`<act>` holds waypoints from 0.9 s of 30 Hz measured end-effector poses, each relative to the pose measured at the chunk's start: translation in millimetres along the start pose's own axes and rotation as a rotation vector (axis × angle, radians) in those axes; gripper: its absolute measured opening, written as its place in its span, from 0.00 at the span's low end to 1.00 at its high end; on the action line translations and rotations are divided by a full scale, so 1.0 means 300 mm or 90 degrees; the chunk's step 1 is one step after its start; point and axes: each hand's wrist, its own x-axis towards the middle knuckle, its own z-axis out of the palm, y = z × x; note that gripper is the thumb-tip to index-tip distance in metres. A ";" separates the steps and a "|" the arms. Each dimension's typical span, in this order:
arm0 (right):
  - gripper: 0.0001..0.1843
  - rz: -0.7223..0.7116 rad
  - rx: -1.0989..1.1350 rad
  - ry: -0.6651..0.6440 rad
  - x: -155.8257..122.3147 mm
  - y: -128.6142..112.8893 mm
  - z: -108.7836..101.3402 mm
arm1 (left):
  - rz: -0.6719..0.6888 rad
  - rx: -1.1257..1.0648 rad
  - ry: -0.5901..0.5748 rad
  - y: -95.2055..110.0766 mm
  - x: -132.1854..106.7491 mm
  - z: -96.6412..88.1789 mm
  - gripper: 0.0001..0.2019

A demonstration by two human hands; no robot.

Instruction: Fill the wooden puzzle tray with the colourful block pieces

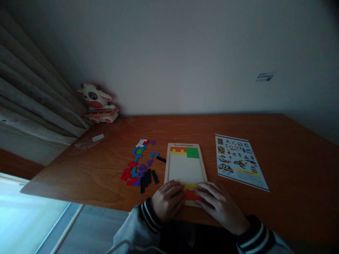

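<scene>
A wooden puzzle tray (166,169) lies flat at the front middle of the table. Orange, yellow and green pieces fill its far end, with a green block (192,152) in the far right corner. At the near end are yellow pieces (189,186) and red-orange pieces (191,195), partly hidden by my fingers. My left hand (168,199) rests over the near left corner, its fingers bent and its tips on the pieces. From the right side, my right hand (218,203) reaches across with fingers stretched and apart, touching the yellow and red-orange pieces.
Left of the tray are scattered puzzle pieces (135,172) in several colours. A printed pattern sheet (239,160) lies to the right. At the back left stand a cow-shaped toy (99,104) and a clear plastic bag (87,143), beside a curtain (34,81).
</scene>
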 end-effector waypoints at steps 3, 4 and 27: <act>0.11 -0.017 0.017 0.025 0.001 -0.005 -0.002 | 0.013 -0.008 0.009 0.001 -0.002 0.003 0.10; 0.11 -0.020 0.023 0.033 0.002 -0.008 -0.003 | 0.015 -0.009 0.012 0.002 -0.003 0.005 0.09; 0.15 0.010 0.034 0.012 -0.027 -0.002 0.002 | -0.090 0.052 0.114 -0.013 -0.050 -0.005 0.09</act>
